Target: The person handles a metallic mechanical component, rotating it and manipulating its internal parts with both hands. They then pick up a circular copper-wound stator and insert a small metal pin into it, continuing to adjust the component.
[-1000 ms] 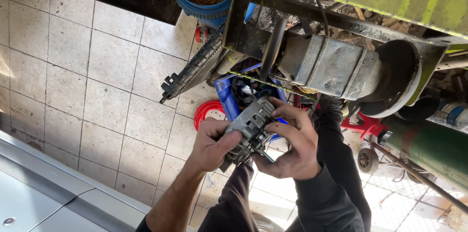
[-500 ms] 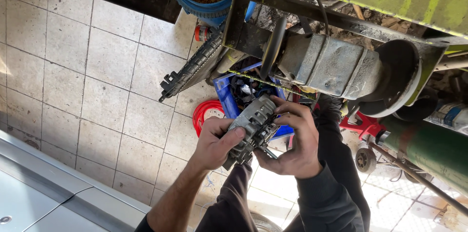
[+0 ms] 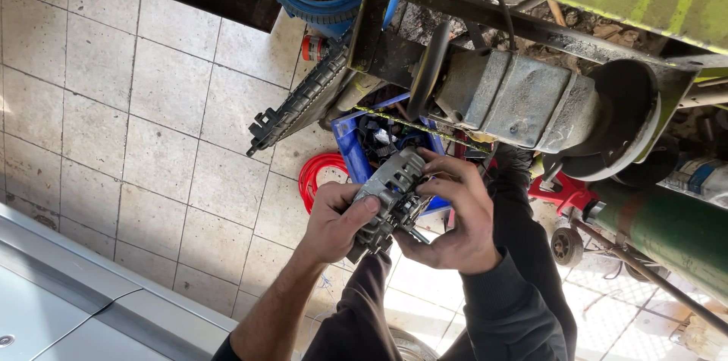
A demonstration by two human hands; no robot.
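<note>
Apparently mid-work, with grey ribbed alternator (image 3: 390, 193) lifted off any support just below the big bench vise (image 3: 523, 99), left hand (image 3: 334, 221) clenched on its housing, right hand (image 3: 459, 221) curled around its rear, nothing visibly removed yet.

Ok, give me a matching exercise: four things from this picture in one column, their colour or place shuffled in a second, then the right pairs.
Things:
1. metal part with slotted housing
2. bucket
3. coiled hose
4. cylinder

Descriptions:
A. red, on the tiled floor
B. green, at the right edge
C. grey, held between the left hand and the right hand
D. blue, at the top, filled with brown bits

Pairs: 1-C, 2-D, 3-A, 4-B
</note>
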